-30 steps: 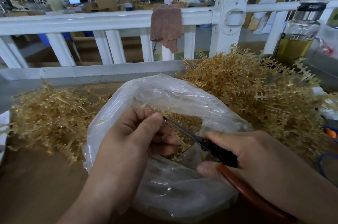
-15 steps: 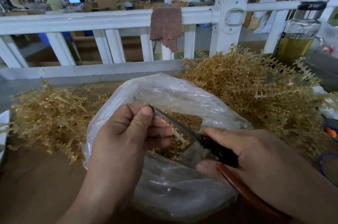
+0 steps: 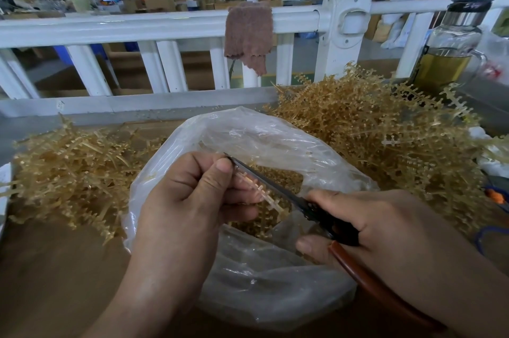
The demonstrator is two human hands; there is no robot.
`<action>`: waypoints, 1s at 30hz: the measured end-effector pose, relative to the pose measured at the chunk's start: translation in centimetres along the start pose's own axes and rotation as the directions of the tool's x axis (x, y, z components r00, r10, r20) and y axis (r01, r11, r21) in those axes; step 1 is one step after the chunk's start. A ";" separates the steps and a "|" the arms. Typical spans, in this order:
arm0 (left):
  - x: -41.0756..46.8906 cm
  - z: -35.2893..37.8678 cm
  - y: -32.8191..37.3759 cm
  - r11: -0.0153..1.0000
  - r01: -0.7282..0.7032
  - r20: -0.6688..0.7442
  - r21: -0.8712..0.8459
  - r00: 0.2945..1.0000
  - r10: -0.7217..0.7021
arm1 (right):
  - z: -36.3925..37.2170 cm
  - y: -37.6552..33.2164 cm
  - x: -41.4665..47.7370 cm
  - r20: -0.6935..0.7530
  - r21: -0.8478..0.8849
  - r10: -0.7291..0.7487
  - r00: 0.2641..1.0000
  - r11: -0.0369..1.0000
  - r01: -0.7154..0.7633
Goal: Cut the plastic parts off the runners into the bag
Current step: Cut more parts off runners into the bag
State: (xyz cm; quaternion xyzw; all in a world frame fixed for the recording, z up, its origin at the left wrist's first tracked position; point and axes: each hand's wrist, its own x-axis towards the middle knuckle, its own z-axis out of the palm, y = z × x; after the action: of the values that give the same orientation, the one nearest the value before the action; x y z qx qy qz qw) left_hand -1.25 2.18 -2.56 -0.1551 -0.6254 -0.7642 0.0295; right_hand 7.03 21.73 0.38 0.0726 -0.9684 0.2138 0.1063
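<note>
The left hand pinches a short runner between thumb and curled fingers, above the open mouth of the clear bag, which sits at the middle of the near edge of the bench. The runner's long axis slants from those fingertips down toward the right hand, and its free end hangs over the cut parts already in the bag. The right hand is wrapped round the handles of the scissors. The blades lie almost parallel to the runner, just on its far side, tip up by the left thumb — they look nearly together. The next snip, I judge, needs the blades to catch the small teeth along the runner. A left pile and a bushier right pile flank the bag — neither blocks the cut. A white railing with a cloth over it runs along the far edge, with a bottle at the far right corner.
</note>
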 end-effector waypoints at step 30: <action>0.8 -1.6 0.7 0.999 0.040 -0.038 0.030 0.999 -0.039 | -0.1 0.0 0.0 0.097 0.185 0.094 0.991 0.976 -0.111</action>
State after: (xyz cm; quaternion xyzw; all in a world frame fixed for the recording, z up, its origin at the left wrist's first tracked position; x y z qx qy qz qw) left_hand -2.18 0.63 -1.97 -0.1279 -0.6394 -0.7576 0.0283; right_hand 7.02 21.82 0.47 0.0415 -0.9497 0.3072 0.0448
